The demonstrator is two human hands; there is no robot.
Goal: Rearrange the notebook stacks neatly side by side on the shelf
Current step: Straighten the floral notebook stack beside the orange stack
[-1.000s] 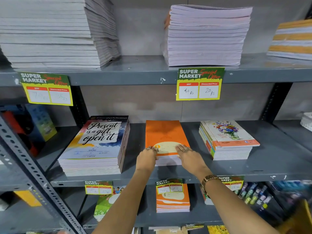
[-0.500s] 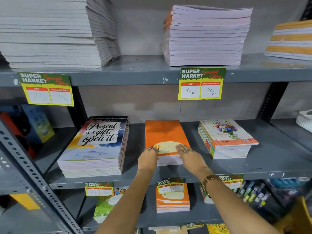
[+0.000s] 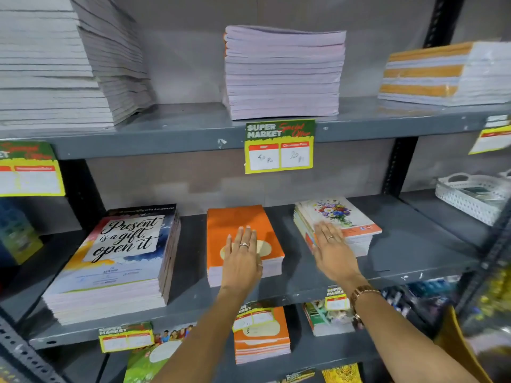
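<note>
On the middle shelf [image 3: 401,261] three notebook stacks are sitting apart in a row: the big quote stack [image 3: 116,266] on the left, the orange stack [image 3: 243,241] in the middle, the floral stack [image 3: 337,225] on the right. You are pressing your left hand [image 3: 242,258] flat on the orange cover, fingers straight and together, gripping nothing. Your right hand [image 3: 333,250] is lying flat against the floral stack's near left corner, fingers straight and close together, gripping nothing.

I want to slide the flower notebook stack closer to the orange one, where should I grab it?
Take the flower notebook stack by its two long side edges, reaching in from the shelf front. It lies flat and slightly fanned, so squeezing both sides squares it; the right hand already lies on its left side.
</note>
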